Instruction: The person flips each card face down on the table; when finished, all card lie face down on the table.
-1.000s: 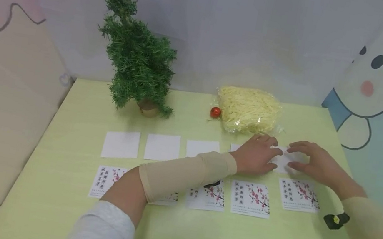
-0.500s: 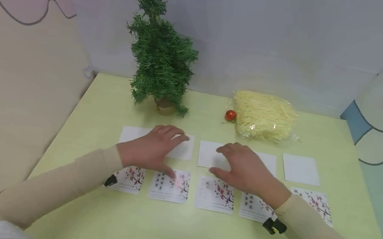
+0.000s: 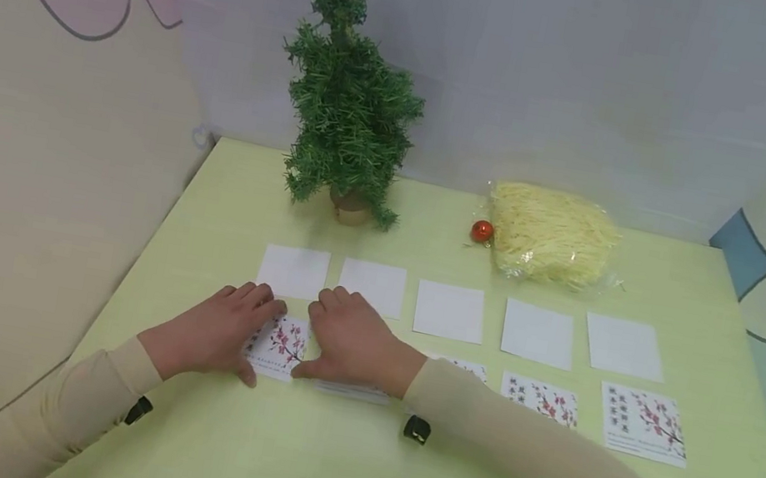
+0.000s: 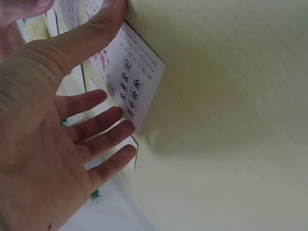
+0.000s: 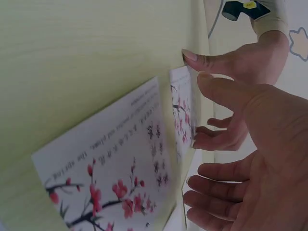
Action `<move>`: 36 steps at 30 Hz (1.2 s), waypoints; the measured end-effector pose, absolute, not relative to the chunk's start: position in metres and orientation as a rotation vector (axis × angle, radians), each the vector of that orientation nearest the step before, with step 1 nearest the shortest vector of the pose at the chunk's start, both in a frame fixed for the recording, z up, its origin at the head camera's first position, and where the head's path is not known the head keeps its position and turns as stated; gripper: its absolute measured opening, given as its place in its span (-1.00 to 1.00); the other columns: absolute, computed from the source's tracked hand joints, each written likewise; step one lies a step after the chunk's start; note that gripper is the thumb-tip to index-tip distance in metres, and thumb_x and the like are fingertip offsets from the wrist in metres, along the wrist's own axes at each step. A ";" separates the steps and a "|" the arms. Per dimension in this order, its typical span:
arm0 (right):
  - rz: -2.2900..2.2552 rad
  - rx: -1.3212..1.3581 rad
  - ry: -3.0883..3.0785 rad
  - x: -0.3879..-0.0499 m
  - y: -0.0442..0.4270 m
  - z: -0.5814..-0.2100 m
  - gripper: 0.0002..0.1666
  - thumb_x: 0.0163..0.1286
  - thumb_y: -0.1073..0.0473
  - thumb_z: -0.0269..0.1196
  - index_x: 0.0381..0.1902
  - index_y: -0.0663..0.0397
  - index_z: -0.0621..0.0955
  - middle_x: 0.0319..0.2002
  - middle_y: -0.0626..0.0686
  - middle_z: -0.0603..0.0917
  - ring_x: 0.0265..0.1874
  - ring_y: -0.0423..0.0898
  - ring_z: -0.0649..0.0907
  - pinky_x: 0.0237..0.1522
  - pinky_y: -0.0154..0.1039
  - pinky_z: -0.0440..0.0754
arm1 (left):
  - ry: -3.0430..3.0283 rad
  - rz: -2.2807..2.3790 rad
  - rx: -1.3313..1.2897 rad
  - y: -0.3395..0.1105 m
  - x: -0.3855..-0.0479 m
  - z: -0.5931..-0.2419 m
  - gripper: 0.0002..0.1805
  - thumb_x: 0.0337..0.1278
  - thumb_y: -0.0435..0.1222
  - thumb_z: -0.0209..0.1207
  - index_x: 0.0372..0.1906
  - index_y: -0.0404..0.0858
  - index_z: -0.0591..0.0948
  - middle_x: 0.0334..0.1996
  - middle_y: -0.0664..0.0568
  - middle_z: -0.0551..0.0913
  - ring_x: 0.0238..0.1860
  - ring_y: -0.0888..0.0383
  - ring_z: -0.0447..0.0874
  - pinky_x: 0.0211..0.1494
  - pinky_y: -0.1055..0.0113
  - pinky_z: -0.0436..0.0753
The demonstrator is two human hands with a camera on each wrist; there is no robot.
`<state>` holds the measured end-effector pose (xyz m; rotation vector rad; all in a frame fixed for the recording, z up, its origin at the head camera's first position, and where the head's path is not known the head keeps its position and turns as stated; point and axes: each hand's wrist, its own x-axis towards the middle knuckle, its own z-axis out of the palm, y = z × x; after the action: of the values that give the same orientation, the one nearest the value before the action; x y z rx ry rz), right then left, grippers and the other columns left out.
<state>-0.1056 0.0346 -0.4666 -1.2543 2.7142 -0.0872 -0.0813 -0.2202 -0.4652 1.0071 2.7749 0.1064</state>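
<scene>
My left hand (image 3: 207, 335) is at the left side of the leftmost blossom-printed card (image 3: 281, 347), thumb toward the near edge and fingers toward the far corner. In the left wrist view its fingers (image 4: 103, 137) are spread and loosely extended beside that card (image 4: 139, 72). My right hand (image 3: 361, 347) hovers or rests at the card's right side, covering most of the second printed card (image 3: 353, 392); contact cannot be told. The right wrist view shows the right fingers (image 5: 216, 190) extended with nothing between them, and the second card (image 5: 110, 159) flat on the table.
Several plain white cards (image 3: 450, 312) form a row behind the printed ones, which continue to the right (image 3: 644, 424). At the back stand a small artificial tree (image 3: 354, 116), a red ball (image 3: 481, 231) and a clear bag of yellow shreds (image 3: 554, 236). Walls surround the table (image 3: 352, 471).
Both hands have moved left from the right end of the white row, passing over the white row's left and middle, and come nearer to the leftmost printed card. The head view has shifted.
</scene>
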 end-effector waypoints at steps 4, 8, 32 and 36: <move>-0.041 -1.236 2.711 -0.102 0.018 -0.479 0.02 0.11 -0.75 0.42 0.04 -0.01 0.59 -0.09 -0.08 0.46 -0.12 -0.11 0.40 -0.12 -0.23 0.43 | 2.760 0.165 0.982 -0.221 -0.084 -0.472 0.06 -0.37 0.07 0.84 0.30 -0.26 0.57 0.03 0.01 0.51 0.03 0.04 0.44 0.09 0.04 0.65; -0.021 -1.174 2.737 -0.100 0.009 -0.485 0.08 0.00 -0.78 0.46 0.05 -0.04 0.58 -0.07 -0.08 0.44 -0.10 -0.11 0.39 -0.12 -0.20 0.37 | 2.740 0.218 0.977 -0.222 -0.087 -0.475 0.01 -0.36 0.01 0.84 0.26 -0.27 0.58 -0.02 0.03 0.47 -0.03 0.09 0.37 0.03 0.17 0.60; -0.363 -1.288 2.699 -0.100 0.017 -0.453 0.20 0.25 -0.45 0.52 0.61 0.00 0.31 0.26 -0.06 0.52 0.15 -0.10 0.46 0.05 -0.22 0.38 | 2.709 0.545 0.891 -0.220 -0.082 -0.479 0.10 0.09 -0.02 0.67 0.60 -0.31 0.31 0.38 -0.09 0.50 0.25 0.01 0.52 0.29 0.03 0.69; -0.556 -1.221 2.668 -0.102 0.023 -0.449 0.26 0.28 -0.44 0.53 0.68 -0.04 0.23 0.33 -0.09 0.55 0.20 -0.10 0.48 0.14 -0.14 0.42 | 2.642 0.816 0.777 -0.218 -0.083 -0.477 0.12 0.09 -0.05 0.66 0.62 -0.20 0.23 0.42 -0.03 0.53 0.30 0.01 0.63 0.34 0.00 0.71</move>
<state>-0.1016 0.0234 -0.4489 -1.2205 2.6676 -0.5557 -0.0829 -0.2183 -0.4772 0.7769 2.6424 0.8162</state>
